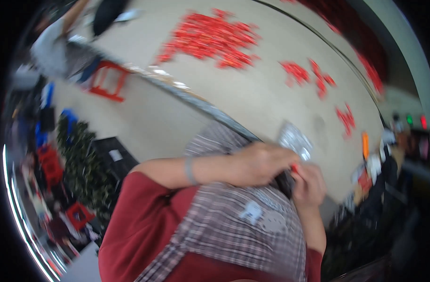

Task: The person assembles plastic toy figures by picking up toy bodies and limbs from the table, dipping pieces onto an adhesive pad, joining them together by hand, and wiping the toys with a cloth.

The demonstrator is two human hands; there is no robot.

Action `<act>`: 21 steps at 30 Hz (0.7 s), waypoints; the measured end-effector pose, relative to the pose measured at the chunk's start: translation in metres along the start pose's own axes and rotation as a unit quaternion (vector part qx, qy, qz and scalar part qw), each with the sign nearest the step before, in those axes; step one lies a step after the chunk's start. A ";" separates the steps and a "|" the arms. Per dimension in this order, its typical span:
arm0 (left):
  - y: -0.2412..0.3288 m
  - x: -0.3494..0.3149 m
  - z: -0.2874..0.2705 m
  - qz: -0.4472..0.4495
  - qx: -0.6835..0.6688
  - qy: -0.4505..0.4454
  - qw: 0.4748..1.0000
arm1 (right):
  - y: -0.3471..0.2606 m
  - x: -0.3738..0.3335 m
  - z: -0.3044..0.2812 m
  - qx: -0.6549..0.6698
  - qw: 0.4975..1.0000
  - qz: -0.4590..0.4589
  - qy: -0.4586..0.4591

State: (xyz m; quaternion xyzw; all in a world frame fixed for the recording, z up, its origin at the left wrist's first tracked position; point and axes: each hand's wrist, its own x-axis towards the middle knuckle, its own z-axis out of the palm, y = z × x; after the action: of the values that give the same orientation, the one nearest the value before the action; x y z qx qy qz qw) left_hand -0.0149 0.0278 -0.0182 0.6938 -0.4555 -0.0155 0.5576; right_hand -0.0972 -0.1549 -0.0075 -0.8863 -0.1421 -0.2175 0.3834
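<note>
Close to the table's near edge, my left hand (261,163) and my right hand (310,184) meet in front of my body. Between their fingertips shows a small red piece (295,168); blur and the fingers hide its kind. Both hands are closed, fingers pinched together around it. Just beyond them a crinkled clear plastic bag (295,140) lies on the pale table (266,101). Farther off, a large heap of small red pieces (210,40) is spread out, with smaller red clusters (295,73) to its right.
A red stool (109,81) stands on the floor beyond the table's left edge, near another person (50,51). Dark green foliage-like material (83,160) and a black box (115,155) are at left. An orange stick-like tool (365,145) and assorted clutter sit at the right.
</note>
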 end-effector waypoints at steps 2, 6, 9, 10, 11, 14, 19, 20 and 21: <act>0.004 0.002 0.001 0.002 0.028 0.020 0.999 | 0.003 0.005 -0.001 0.035 0.999 -0.010 0.004; 0.005 0.004 -0.004 -0.017 0.022 0.002 1.000 | 0.002 0.009 0.001 0.023 0.999 -0.038 0.020; 0.003 0.005 -0.001 -0.012 0.025 -0.008 1.000 | 0.005 0.005 0.002 0.028 0.998 -0.036 0.033; 0.003 0.005 0.002 -0.023 0.019 -0.006 1.000 | 0.007 0.005 0.002 0.031 0.998 -0.040 0.039; 0.003 0.007 0.003 -0.021 0.017 -0.010 1.000 | 0.008 0.005 0.002 0.028 0.998 -0.037 0.042; 0.004 0.007 0.005 -0.024 0.020 -0.011 0.999 | 0.010 0.003 0.000 0.037 0.997 -0.044 0.042; 0.006 0.010 0.004 -0.020 0.046 -0.018 0.999 | 0.010 0.001 -0.001 0.035 0.998 -0.043 0.036; 0.006 0.012 0.004 -0.019 0.047 -0.018 0.999 | 0.009 0.002 -0.002 0.034 0.998 -0.044 0.037; 0.006 0.014 0.002 -0.028 0.041 -0.019 0.999 | 0.009 0.005 -0.002 0.023 0.998 -0.045 0.042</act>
State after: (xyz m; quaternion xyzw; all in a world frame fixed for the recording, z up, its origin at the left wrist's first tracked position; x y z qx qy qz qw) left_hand -0.0116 0.0170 -0.0071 0.7283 -0.4467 -0.0261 0.5191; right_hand -0.0900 -0.1623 -0.0093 -0.8598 -0.1704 -0.2686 0.3994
